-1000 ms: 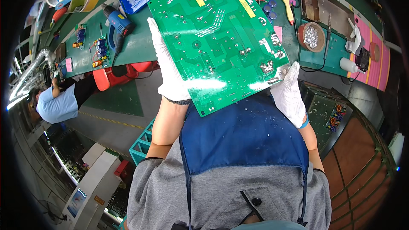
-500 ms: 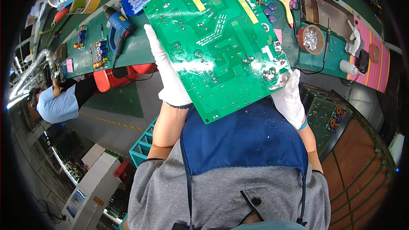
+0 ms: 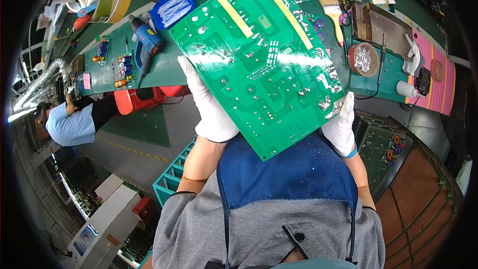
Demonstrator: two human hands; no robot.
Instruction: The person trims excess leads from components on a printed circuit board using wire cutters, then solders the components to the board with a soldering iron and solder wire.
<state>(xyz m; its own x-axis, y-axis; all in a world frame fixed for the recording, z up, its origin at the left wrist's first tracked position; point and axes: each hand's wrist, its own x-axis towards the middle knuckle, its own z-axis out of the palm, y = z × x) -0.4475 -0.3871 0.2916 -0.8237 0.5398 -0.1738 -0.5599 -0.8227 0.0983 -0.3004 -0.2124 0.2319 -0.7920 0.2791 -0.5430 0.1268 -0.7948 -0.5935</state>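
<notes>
A large green circuit board (image 3: 279, 84) is held up tilted before me, its soldered face in view with two yellow tape strips. My left hand (image 3: 211, 107), in a white knit glove, grips its left edge with the thumb along the side. On the lower right edge my gloved right hand (image 3: 341, 128) is closed on the board near shiny solder patches. Most fingers of both hands are hidden behind the board.
On the green bench (image 3: 164, 62) lie a blue heat gun (image 3: 146, 37), a blue tray (image 3: 173, 7) of white strips and a brush (image 3: 331, 15). A soldering iron (image 3: 382, 60) stands beside a round pot (image 3: 363, 59). Far left, a person in light blue (image 3: 72, 122) works.
Both hands have brought the board slightly lower and nearer to me, and its tilt has shifted, moving the bright reflections across it. Both hands keep their hold.
</notes>
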